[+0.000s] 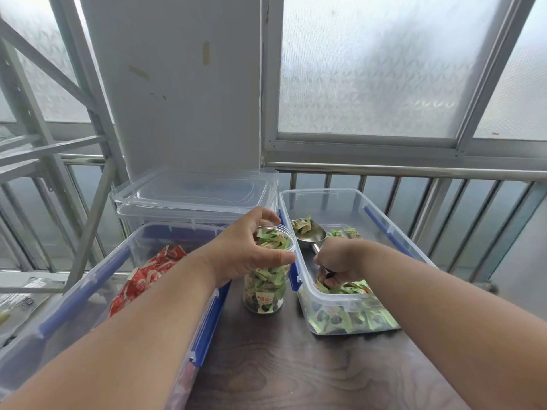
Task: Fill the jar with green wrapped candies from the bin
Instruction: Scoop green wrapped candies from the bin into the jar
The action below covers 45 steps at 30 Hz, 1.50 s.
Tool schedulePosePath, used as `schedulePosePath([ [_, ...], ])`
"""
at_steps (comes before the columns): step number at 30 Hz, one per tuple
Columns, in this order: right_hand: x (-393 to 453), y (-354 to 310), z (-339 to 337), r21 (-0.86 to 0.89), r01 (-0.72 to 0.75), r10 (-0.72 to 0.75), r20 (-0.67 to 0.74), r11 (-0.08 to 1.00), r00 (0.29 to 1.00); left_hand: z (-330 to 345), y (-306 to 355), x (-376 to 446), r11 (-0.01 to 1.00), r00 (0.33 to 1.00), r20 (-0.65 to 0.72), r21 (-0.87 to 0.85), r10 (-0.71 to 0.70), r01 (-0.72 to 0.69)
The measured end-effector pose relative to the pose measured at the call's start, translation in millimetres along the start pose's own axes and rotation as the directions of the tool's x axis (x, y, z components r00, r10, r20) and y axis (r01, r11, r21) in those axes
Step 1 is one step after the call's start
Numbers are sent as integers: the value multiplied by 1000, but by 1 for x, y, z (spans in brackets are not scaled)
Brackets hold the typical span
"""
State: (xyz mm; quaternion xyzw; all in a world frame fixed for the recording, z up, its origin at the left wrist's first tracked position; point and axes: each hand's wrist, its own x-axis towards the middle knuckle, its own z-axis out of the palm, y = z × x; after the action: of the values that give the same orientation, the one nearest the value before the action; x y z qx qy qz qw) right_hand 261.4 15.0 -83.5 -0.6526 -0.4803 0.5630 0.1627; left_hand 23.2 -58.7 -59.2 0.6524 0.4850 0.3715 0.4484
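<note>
On the dark wood-grain desk (pixel 310 374), before frosted windows (pixel 370 69) and a railing (pixel 414 184), the jar (pixel 266 288) stands between 2 clear bins. Left hand (pixel 248 250) grips its rim; right hand (pixel 337 261) clasps a metal scoop (pixel 310 235) of green candies (pixel 302 224) over the right bin (pixel 325 303).

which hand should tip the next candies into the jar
Right. The right hand already grips the scoop, loaded with green candies beside the jar, while the left hand steadies the jar.
</note>
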Motion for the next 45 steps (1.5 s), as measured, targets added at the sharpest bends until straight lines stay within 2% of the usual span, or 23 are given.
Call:
schedulePosePath([
  [3,0,-1,2,-32,26,-26,-4,999,1000,0,-1,1,1000,1000,-8,0,5,-5],
  [8,-9,-1,0,34,-6,6,16,999,1000,0,-3,4,1000,1000,-10,-5,4,-4],
  [11,-2,-2,1,-133,76,-84,-55,988,995,1,-4,4,1000,1000,-17,-10,4,-4],
  [14,0,-2,2,-270,132,-187,-191,954,964,0,-4,4,1000,1000,-10,-7,-3,3],
  [16,-4,-3,-2,-420,151,-266,-230,895,936,0,-5,4,1000,1000,-10,-13,-6,6],
  [18,-13,-7,-11,-580,78,-296,-291,811,910,0,-4,3,1000,1000,-6,-24,-12,11],
  [19,-18,-10,-16,-717,17,-325,-295,697,898,1,-4,3,1000,1000,-3,-26,-12,12],
  [21,-24,-16,-30,-834,-45,-376,-295,550,878,1,-2,1,1000,1000,4,-14,-9,9],
  [23,-35,-19,-42,-770,56,-451,-312,636,836,2,1,-2,1000,1000,9,12,3,-3],
  [25,-51,-23,-50,-602,159,-445,-361,782,820,2,4,-5,999,1000,10,37,4,-5],
  [27,-66,-24,-60,-562,203,-461,-366,802,809,2,7,-7,998,1000,2,55,-4,4],
  [30,-89,-26,-66,-662,212,-522,-312,719,794,3,10,-9,995,999,-28,97,-17,20],
  [35,-123,-38,-72,-728,254,-580,-236,637,779,4,12,-11,996,999,-44,91,-14,18],
  [38,-131,-43,-74,-795,262,-643,-199,547,740,4,12,-11,996,999,-32,90,-10,12],
  [42,-140,-48,-73,-884,227,-705,-148,409,693,2,7,-7,995,1000,17,-95,12,-10],
  [45,-147,-51,-68,-921,242,-777,-94,305,622,1,8,-6,977,998,-33,-206,50,-55],
])
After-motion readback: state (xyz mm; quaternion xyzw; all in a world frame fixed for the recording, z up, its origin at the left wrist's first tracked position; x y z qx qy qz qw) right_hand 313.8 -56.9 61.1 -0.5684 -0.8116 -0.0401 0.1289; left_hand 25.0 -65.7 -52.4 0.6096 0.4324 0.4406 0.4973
